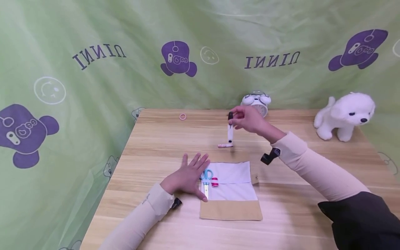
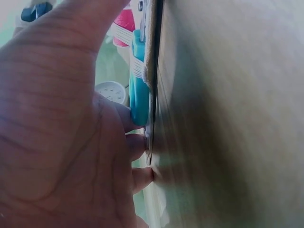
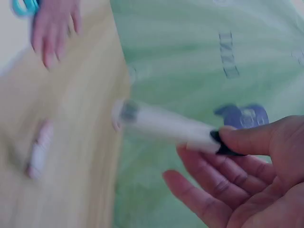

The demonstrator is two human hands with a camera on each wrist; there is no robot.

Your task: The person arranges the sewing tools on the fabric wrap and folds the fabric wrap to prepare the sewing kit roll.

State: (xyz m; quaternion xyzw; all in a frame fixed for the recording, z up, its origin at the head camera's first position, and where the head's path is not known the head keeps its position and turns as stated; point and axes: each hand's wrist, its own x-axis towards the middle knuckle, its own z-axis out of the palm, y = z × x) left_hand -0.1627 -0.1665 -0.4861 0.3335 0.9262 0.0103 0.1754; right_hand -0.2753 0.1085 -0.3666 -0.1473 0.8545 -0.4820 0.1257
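In the head view my right hand (image 1: 251,120) pinches the black end of a white marker (image 1: 230,133) between thumb and fingertips. The marker hangs nearly upright above the table. Under its lower end lies a small pink-and-white stick (image 1: 223,146), whose kind I cannot tell. My left hand (image 1: 187,177), fingers spread, rests on the left edge of an unfolded tan and white cloth pouch (image 1: 231,210). Beside that hand, scissors (image 1: 206,187) with blue handles and a red thread spool (image 1: 215,182) sit under a band on the pouch. The left wrist view shows the scissors' blue handle (image 2: 138,97) against the fingers.
A white alarm clock (image 1: 256,100) stands at the back, partly behind my right hand. On the right is a white plush dog (image 1: 345,114). A small pink ring (image 1: 182,117) lies near the back edge. Green printed curtain (image 1: 131,80) hangs behind the wooden table (image 1: 150,139).
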